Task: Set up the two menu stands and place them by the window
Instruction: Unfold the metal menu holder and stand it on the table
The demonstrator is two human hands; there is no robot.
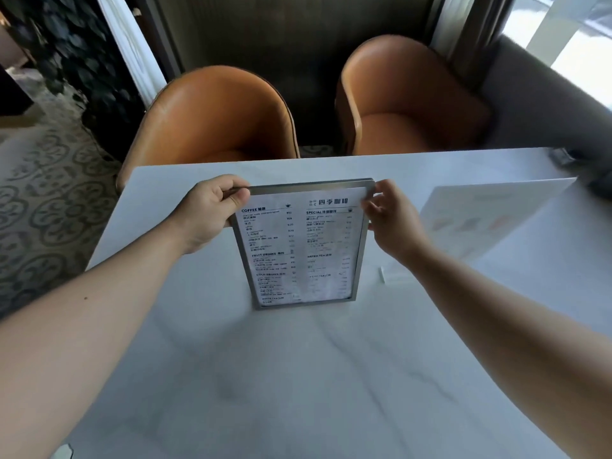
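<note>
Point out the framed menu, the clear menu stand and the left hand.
framed menu [301,246], head view, middle of the printed page
clear menu stand [490,220], head view, middle of its panel
left hand [212,212], head view, back of the hand

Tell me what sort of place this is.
Most likely a cafe or coffee shop. The framed menu held upright in both hands lists coffee, fruit drinks and tea with prices, and it stands on a white marble-look table facing two orange leather chairs.

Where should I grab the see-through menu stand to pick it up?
Hold the clear stand by its two upright side edges, coming down from above. It is a thin sheet standing on a small base, so the flat faces offer nothing to pinch. Both hands look best.
</note>
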